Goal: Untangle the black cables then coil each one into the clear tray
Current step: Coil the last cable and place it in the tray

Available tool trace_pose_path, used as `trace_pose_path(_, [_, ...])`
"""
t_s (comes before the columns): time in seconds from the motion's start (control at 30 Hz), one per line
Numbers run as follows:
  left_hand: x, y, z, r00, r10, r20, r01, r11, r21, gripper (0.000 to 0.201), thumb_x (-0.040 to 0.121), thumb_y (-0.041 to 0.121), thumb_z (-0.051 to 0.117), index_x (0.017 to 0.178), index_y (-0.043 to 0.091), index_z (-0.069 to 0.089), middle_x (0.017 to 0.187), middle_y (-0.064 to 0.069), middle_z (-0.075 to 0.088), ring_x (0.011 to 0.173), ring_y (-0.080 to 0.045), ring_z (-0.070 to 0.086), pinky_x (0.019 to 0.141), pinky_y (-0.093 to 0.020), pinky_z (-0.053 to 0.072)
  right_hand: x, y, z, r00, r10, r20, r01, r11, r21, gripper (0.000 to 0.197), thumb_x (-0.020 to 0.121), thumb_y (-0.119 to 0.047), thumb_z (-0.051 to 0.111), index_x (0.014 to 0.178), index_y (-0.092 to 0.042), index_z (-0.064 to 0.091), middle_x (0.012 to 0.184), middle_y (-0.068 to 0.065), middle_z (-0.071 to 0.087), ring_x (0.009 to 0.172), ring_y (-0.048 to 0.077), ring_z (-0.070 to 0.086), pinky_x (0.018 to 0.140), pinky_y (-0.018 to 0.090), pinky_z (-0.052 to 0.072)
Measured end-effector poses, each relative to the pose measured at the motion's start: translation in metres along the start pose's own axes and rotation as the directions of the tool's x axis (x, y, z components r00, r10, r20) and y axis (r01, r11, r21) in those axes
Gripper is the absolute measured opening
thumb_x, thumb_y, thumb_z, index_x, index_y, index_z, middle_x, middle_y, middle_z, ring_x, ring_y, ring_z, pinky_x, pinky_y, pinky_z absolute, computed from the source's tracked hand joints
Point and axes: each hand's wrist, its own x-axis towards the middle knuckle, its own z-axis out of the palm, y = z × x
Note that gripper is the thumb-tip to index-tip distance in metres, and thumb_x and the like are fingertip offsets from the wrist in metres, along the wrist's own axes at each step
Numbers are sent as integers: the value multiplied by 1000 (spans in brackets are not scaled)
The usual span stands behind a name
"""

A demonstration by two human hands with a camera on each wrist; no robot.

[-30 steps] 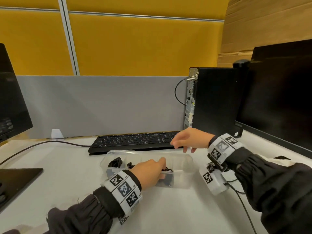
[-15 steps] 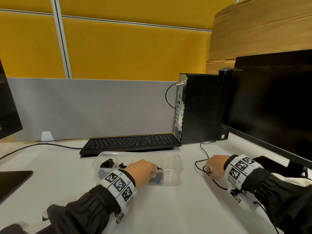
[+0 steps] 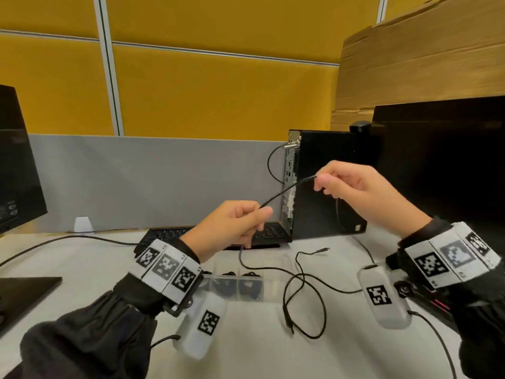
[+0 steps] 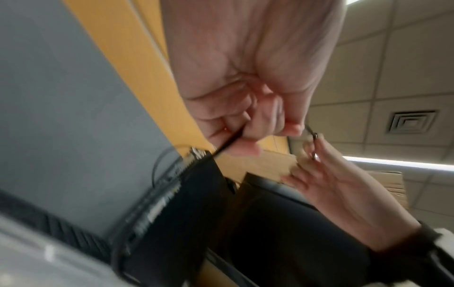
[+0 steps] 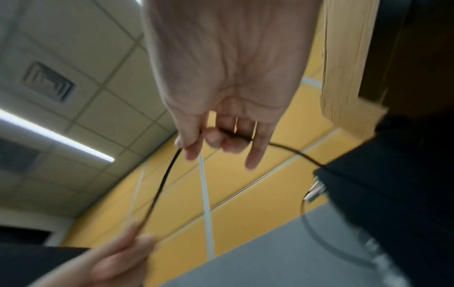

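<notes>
Both hands are raised above the desk with a thin black cable [image 3: 287, 190] stretched between them. My left hand [image 3: 240, 222] pinches its lower part, and the cable [image 4: 227, 144] runs out of those curled fingers. My right hand [image 3: 352, 187] pinches the upper part between thumb and forefinger; the cable [image 5: 163, 184] arcs down from it. The rest of the cable lies in loose loops [image 3: 303, 294] on the white desk, with a plug end [image 3: 323, 250] near the keyboard. The clear tray [image 3: 273, 283] sits below my left wrist and holds coiled black cables [image 3: 232, 285].
A black keyboard [image 3: 169, 233] lies behind the tray. A black computer tower [image 3: 325, 184] stands at the back right, with a large monitor [image 3: 442, 160] beside it. Another monitor [image 3: 16, 165] and its base [image 3: 24, 291] are at the left. A desk cable [image 3: 68, 239] runs leftward.
My left hand left the tray and rose. My right hand lifted a cable from the desk, and both hands now hold it stretched between them in the air.
</notes>
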Motion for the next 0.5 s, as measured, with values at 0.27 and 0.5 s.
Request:
trace_pose_path(0.27, [-28, -18, -78, 963, -89, -254, 124, 984, 124, 49, 84, 56, 54, 64, 14, 37, 53, 6, 26, 46, -10, 24, 46, -20, 29, 1, 66, -47, 849, 127, -514, -263, 943, -202, 17, 97, -24, 46, 96, -17, 62, 72, -7, 54, 63, 3, 51, 58, 19, 36])
trace_pose_path(0.5, [-38, -31, -96, 858, -93, -504, 302, 887, 350, 36, 95, 34, 48, 67, 14, 37, 58, 0, 28, 53, -16, 28, 53, -28, 27, 3, 100, -50, 743, 358, -565, -628, 664, -405, 42, 92, -49, 38, 119, -22, 58, 109, 20, 57, 107, 42, 44, 82, 44, 36])
